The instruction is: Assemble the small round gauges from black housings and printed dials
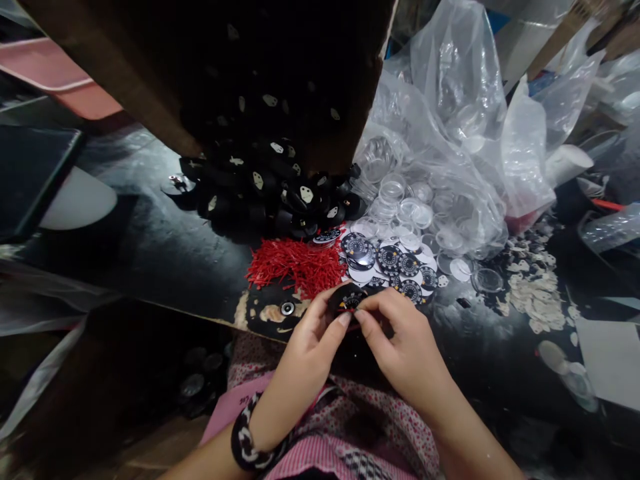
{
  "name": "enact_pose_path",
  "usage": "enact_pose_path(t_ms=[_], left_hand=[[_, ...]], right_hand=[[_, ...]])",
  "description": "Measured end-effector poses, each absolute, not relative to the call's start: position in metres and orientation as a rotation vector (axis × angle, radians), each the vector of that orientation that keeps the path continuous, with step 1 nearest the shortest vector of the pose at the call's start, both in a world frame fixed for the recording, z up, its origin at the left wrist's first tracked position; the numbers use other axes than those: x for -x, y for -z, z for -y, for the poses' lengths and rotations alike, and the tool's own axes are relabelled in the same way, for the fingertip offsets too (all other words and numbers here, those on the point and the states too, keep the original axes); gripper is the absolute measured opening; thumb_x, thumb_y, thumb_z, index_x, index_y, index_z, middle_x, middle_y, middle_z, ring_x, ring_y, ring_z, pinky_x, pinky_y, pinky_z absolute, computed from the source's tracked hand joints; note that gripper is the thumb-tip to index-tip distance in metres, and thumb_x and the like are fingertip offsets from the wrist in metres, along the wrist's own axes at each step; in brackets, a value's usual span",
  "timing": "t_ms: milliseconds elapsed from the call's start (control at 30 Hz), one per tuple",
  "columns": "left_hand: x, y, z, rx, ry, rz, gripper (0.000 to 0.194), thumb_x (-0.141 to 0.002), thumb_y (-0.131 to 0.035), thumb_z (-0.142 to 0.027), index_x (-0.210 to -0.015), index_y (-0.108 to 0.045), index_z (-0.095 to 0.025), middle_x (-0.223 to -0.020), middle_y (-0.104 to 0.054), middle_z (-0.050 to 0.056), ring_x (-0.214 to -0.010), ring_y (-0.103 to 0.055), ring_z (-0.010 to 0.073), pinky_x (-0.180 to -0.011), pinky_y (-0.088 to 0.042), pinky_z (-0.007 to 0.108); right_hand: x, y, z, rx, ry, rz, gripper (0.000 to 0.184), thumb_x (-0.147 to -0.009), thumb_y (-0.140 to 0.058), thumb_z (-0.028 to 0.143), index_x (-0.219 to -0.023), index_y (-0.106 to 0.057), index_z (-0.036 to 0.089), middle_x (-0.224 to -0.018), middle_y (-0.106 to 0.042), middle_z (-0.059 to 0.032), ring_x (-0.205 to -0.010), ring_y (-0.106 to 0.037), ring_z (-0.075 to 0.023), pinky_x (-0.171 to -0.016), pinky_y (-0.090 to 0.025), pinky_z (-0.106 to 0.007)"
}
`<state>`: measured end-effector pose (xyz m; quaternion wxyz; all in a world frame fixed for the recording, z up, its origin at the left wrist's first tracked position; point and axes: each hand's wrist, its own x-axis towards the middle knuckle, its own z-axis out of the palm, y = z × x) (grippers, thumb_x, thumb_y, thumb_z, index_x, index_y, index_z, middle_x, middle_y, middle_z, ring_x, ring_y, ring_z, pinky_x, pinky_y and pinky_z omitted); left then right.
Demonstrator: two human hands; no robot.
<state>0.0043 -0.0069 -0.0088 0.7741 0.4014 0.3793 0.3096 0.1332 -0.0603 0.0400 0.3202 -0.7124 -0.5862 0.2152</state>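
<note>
Close to the table's front edge, my left hand [320, 330] grips a small round black gauge [351, 297] with a printed dial face. My right hand [393, 327] pinches at the gauge's lower right edge, where a bit of red shows, seemingly a red pointer; its exact fit is hidden by my fingertips. Just beyond my hands lie a heap of thin red pointers [299, 263] and a pile of printed dial discs [390, 259]. Behind them are black gauge housings [260, 193] with pale plates on them.
A large cardboard box [370, 93] opens towards me over the housings. Clear round covers [413, 212] spill from a plastic bag [450, 120] at the right. Pale small plates [537, 293] are heaped farther right. A small metal ring [287, 308] sits near the worn table edge.
</note>
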Motion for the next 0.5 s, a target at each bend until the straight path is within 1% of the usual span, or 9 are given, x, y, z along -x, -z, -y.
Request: enact_pose_path(t_ms=[333,500], left_hand=[[0.004,0.002,0.007,-1.123,-0.71,-0.894,0.022,-0.085,-0.063,-0.029,-0.107,-0.064,-0.025,-0.114,-0.071,0.002,-0.106,-0.066,0.0218,-0.096,-0.051,0.031],[0.01,0.003,0.013,-1.255,-0.732,-0.927,0.025,-0.084,-0.065,-0.027,-0.11,-0.066,-0.029,-0.114,-0.07,0.0,-0.108,-0.066,0.022,-0.098,-0.048,0.031]], right_hand=[[-0.132,-0.043,0.066,1.845,-0.645,1.489,0.014,-0.094,-0.053,0.018,-0.081,-0.055,0.022,-0.079,-0.059,0.0022,-0.077,-0.054,-0.0157,-0.07,-0.036,-0.029],[-0.124,-0.043,0.07,1.866,-0.607,1.492,0.018,-0.093,-0.05,0.018,-0.076,-0.052,0.021,-0.076,-0.059,0.0012,-0.074,-0.053,-0.0162,-0.068,-0.036,-0.03]])
